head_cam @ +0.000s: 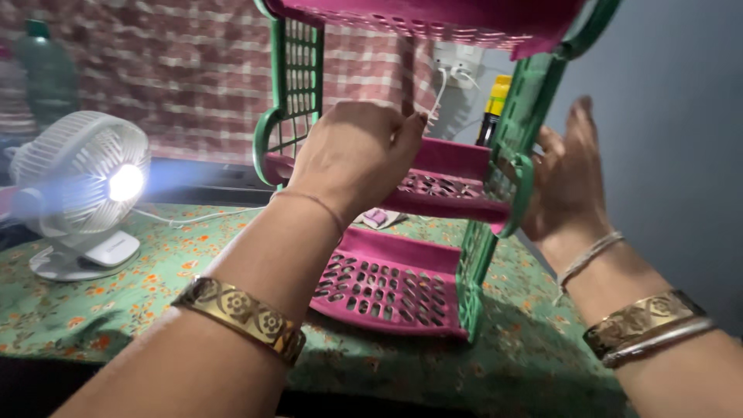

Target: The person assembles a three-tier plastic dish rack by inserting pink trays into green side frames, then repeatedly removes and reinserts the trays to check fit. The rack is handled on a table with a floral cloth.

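The three-tier pink-and-green perforated plastic rack [433,193] stands on the floral-clothed desk [116,302], its top tier cropped. The left hand [352,159] pinches a thin post; whether that grip is fully closed stays hidden. The right hand [569,182] lies flat and open against the green side frame.

The left hand [357,155] was closed in a grip at the middle tier of a pink-and-green plastic rack [402,232]. The right hand [569,174] lay open, fingers extended, against the rack's green right side frame. The rack stood on a worktop covered by a green floral cloth [116,302]. A white fan [77,190], lit at its centre, stood well to the left.
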